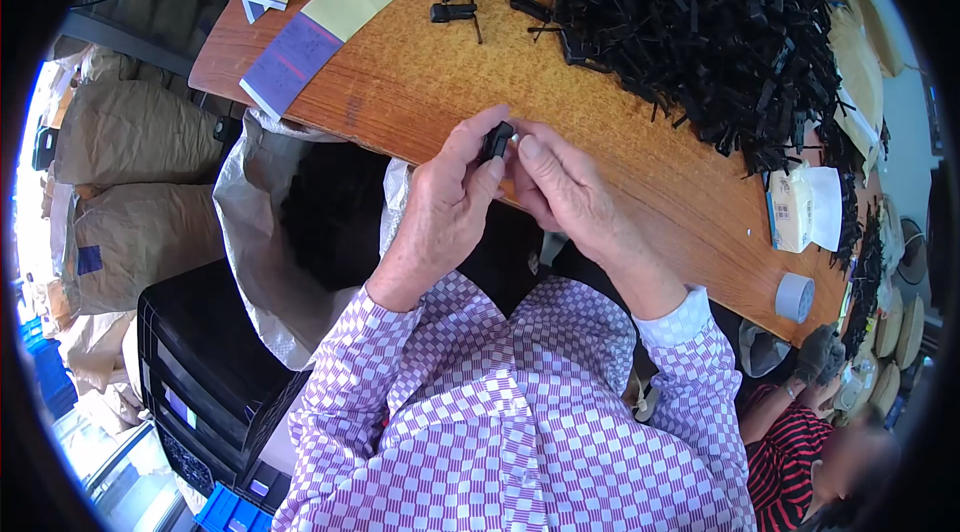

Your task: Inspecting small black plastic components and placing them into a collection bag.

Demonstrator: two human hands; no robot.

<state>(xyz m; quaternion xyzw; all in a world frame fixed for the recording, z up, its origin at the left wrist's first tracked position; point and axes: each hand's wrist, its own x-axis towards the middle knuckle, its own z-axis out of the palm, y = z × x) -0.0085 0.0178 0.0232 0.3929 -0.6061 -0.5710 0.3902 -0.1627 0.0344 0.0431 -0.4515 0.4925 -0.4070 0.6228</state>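
A small black plastic part (pixel 496 140) is gripped between the thumb and fingers of my left hand (pixel 440 194), just over the table's near edge. Close beside it, my right hand (pixel 578 194) has its thumb bent in against the fingers. A tiny pale spot shows by that thumb's tip; what the right fingers hold, if anything, is hidden. Beyond my hands rises a large heap of similar black parts (pixel 690 27) with thin stems. Several loose ones, such as one black clip-like piece (pixel 455 12), lie left of the heap.
A wooden table (pixel 420 82) spans the far side. On it are yellow and purple paper strips (pixel 300 57), a tissue pack (pixel 792 212) and a grey tape roll (pixel 795 298). A white sack (pixel 250 232) gapes open at left, near brown sacks (pixel 140 142). A gloved co-worker (pixel 790 442) sits at lower right.
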